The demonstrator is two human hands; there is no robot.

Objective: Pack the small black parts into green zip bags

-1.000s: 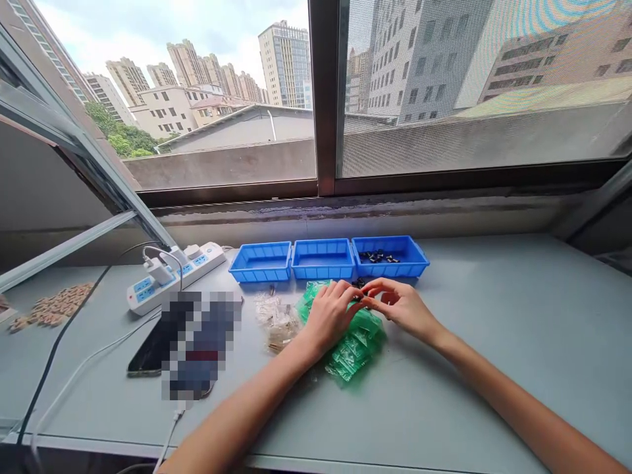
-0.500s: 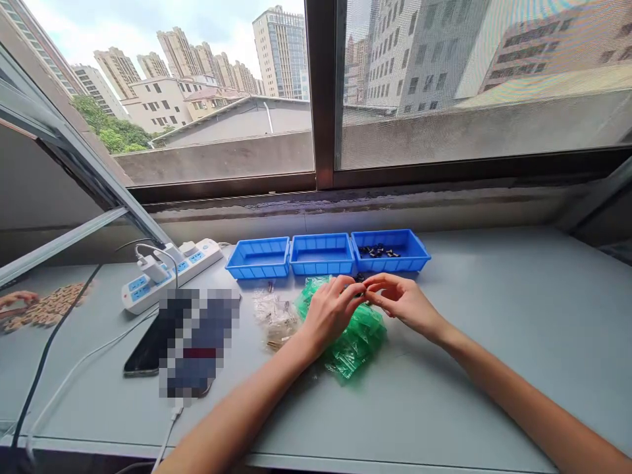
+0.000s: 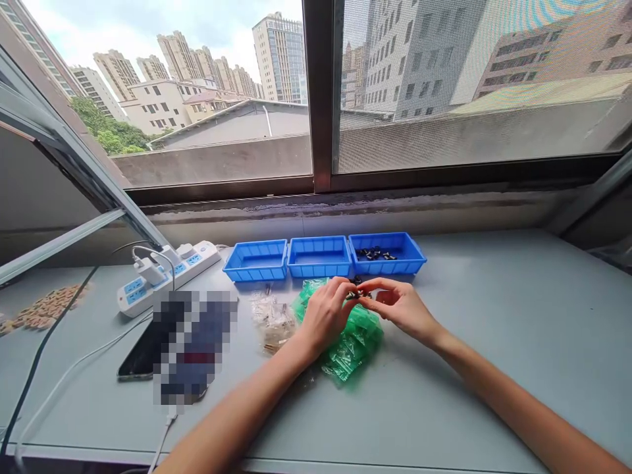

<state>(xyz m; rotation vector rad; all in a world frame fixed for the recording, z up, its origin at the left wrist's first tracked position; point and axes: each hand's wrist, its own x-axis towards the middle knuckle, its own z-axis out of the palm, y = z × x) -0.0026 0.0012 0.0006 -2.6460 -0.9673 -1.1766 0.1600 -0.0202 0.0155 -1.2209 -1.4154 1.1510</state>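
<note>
My left hand (image 3: 323, 315) and my right hand (image 3: 402, 308) meet over a pile of green plastic zip bags (image 3: 353, 352). Between their closed fingertips are small black parts with shiny metal bits (image 3: 356, 295); their exact kind is too small to make out. Both hands pinch at this spot, and the fingers hide some of what they hold. Left of the green pile lie clear bags (image 3: 269, 313) with thin brownish pieces inside. Behind the hands, the right blue bin (image 3: 388, 266) contains several similar black parts.
Beside that bin stand a middle blue bin (image 3: 318, 268) and a left blue bin (image 3: 254, 272). A power strip (image 3: 197, 263) with plugs, a dark phone (image 3: 141, 359) and a pixelated device lie to the left. Cables and wooden pieces (image 3: 47, 308) are farther left.
My fingers have shifted slightly, and more of the small black parts shows between them. Another person's hand at the far left has left the view. The camera has moved a little.
</note>
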